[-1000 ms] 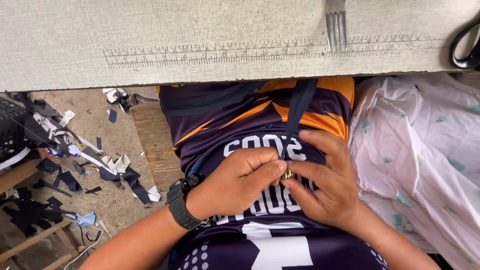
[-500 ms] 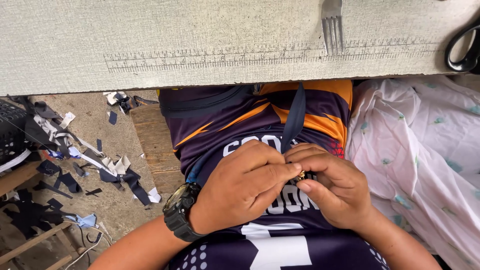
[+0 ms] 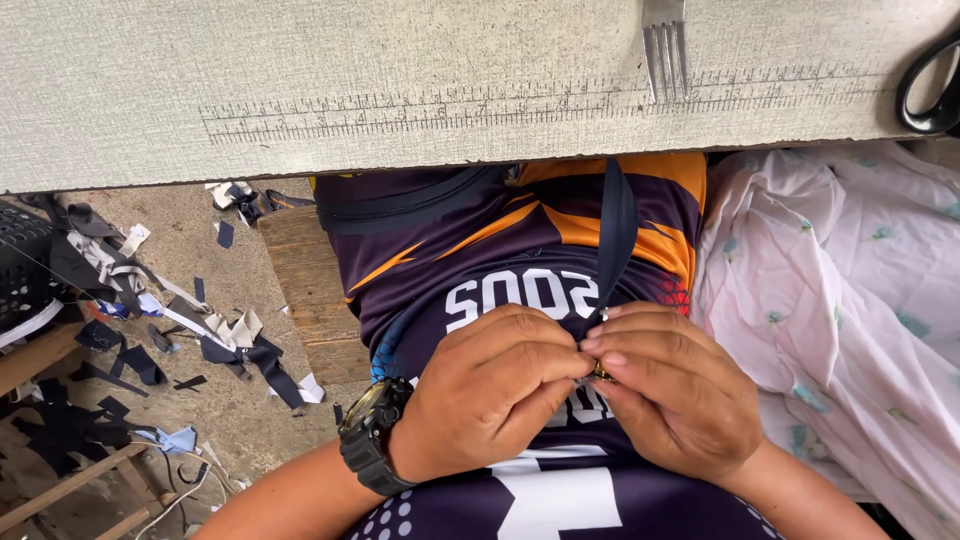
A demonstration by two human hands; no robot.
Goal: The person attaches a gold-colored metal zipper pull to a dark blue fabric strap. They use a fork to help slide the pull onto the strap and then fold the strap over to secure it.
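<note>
My left hand point(image 3: 495, 385) and my right hand point(image 3: 675, 385) meet in my lap, fingertips pinched together on a small brass-coloured piece point(image 3: 601, 373) at the end of a dark navy strap point(image 3: 617, 235). The strap runs up from my fingers and goes out of sight under the table edge. A black wristwatch point(image 3: 368, 438) sits on my left wrist. Under both hands lies a dark purple and orange sports shirt point(image 3: 480, 250) with white lettering. What the brass piece is exactly stays hidden by my fingers.
A grey table top point(image 3: 400, 60) with a marked ruler scale spans the top; a metal fork point(image 3: 664, 45) and black scissors handles point(image 3: 930, 85) lie on it. Pale floral cloth point(image 3: 850, 300) is at my right. Fabric scraps point(image 3: 150, 320) litter the floor left, by a wooden bench point(image 3: 310, 290).
My hands have closed in tighter around the small brass piece and shifted slightly right and down; the strap stays taut between my fingers and the table edge.
</note>
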